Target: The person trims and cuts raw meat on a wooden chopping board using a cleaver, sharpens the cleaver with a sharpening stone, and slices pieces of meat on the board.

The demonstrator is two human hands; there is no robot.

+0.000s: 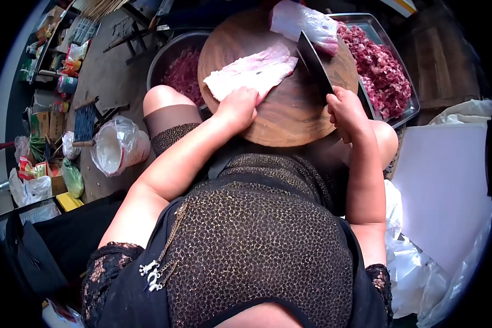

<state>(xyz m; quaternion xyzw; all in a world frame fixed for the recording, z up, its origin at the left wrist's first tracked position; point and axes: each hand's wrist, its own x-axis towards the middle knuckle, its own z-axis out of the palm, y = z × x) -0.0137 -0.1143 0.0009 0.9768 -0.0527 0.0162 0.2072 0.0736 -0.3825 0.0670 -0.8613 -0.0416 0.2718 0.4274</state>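
My left hand (239, 111) is closed on the near edge of a pale slab of fatty pork (251, 74), which lies flat on a round wooden chopping board (295, 123). In my right hand (347, 112) is the handle of a cleaver (315, 64). Its dark blade stands nearly edge-on over the board, just right of the slab and apart from it. A thicker chunk of pork (303, 24) with a whitish side rests at the board's far edge, beyond the blade. What my left fingertips do under the slab is hidden.
Right of the board, a metal tray (414, 106) holds chopped red meat (382, 71). A metal bowl (157, 57) with more meat stands at the left, partly under the board. A plastic-lined bucket (120, 146), a small stool (85, 126) and a white panel (440, 186) are around me.
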